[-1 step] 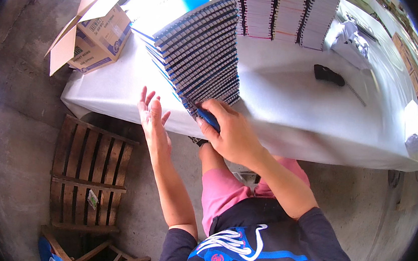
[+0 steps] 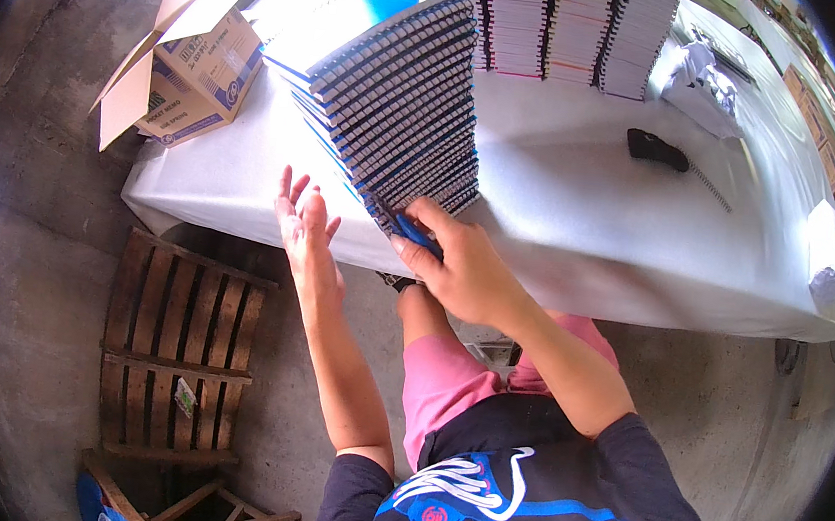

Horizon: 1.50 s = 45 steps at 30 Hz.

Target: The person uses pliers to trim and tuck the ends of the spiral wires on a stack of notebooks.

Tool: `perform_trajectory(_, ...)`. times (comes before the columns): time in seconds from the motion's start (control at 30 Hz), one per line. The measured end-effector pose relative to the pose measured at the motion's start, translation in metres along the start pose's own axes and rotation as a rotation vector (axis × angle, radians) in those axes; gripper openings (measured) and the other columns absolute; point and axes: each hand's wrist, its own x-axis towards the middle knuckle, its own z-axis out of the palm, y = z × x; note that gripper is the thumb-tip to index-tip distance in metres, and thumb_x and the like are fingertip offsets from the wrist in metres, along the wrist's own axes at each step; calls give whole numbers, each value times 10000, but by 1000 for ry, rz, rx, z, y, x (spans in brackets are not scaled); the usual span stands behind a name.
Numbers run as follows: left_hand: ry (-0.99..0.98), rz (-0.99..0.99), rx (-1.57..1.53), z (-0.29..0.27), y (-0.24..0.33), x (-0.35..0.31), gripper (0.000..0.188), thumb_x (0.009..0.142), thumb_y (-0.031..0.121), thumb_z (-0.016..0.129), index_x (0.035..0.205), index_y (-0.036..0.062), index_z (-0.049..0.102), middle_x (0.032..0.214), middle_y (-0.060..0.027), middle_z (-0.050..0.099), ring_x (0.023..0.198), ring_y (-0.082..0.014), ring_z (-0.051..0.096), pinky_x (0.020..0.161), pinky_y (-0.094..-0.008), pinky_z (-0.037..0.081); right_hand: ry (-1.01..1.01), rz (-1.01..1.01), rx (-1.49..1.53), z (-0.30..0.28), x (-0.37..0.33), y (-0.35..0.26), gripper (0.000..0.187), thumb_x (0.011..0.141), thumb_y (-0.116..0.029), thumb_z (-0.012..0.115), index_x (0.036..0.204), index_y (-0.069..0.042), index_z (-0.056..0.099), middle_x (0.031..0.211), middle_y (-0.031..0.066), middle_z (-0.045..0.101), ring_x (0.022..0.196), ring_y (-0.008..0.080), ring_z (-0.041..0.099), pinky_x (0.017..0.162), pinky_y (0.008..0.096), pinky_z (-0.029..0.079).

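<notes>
A tall stack of spiral-bound notebooks [image 2: 404, 88] stands at the table's near edge, its black wire spines facing me and a blue cover on top. My right hand [image 2: 462, 265] is closed around a blue-handled hand tool [image 2: 418, 235]. The tool's head meets the spines low on the stack, but its tip is hidden there, so I cannot tell its exact kind. To the left of the stack's lower end, my left hand [image 2: 308, 230] is raised with its fingers apart. It holds nothing.
More bound notebooks [image 2: 575, 30] stand in piles at the back of the white-covered table [image 2: 565, 194]. On the right lie a black object with a wire coil [image 2: 659, 150] and crumpled white wrapping [image 2: 701, 87]. An open cardboard box [image 2: 194, 78] sits far left, a wooden slatted pallet [image 2: 178, 348] below.
Both hands have shifted very slightly; the right hand still grips the blue-handled tool at the spines. The stack has not visibly moved.
</notes>
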Motion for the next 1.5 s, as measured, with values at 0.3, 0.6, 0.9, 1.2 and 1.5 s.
perform_trajectory(0.3, -14, -14, -106, 13, 20, 5, 844, 748, 472, 638, 1408, 154, 218, 1386, -147, 275, 1294, -274, 288, 944, -498, 307, 300, -241, -521, -11, -4, -15, 425, 754, -241, 641, 1146, -148, 507, 1015, 95, 497, 934, 275, 516, 793, 435, 397)
perform_trajectory(0.6, -125, -106, -242, 4, 0, 11, 814, 754, 374, 692, 1399, 155, 247, 1342, -132, 331, 1189, -248, 406, 940, -419, 330, 286, -314, -702, -10, -1, -15, 445, 757, -250, 653, 1175, -167, 525, 1082, 75, 465, 938, 239, 496, 809, 414, 359)
perform_trajectory(0.9, -143, -93, -219, 8, 2, 9, 895, 721, 445, 681, 1410, 134, 202, 1338, -145, 340, 1221, -261, 372, 928, -445, 320, 235, -314, -768, -8, 2, -12, 448, 751, -242, 666, 1172, -166, 531, 1018, 57, 477, 891, 227, 513, 708, 388, 392)
perform_trajectory(1.2, -126, -109, -307, 13, 1, 8, 927, 713, 393, 704, 1418, 152, 152, 1352, -163, 269, 1220, -300, 359, 938, -457, 314, 195, -301, -620, -3, 0, -11, 398, 770, -235, 626, 1138, -147, 506, 965, 86, 495, 819, 263, 553, 626, 406, 462)
perform_trajectory(1.5, -117, -95, -258, 15, 3, 3, 890, 746, 387, 685, 1416, 149, 150, 1357, -149, 274, 1208, -302, 374, 911, -466, 338, -129, 153, 258, -8, 1, -18, 285, 840, -205, 584, 1083, -100, 477, 916, 119, 536, 602, 274, 588, 540, 332, 488)
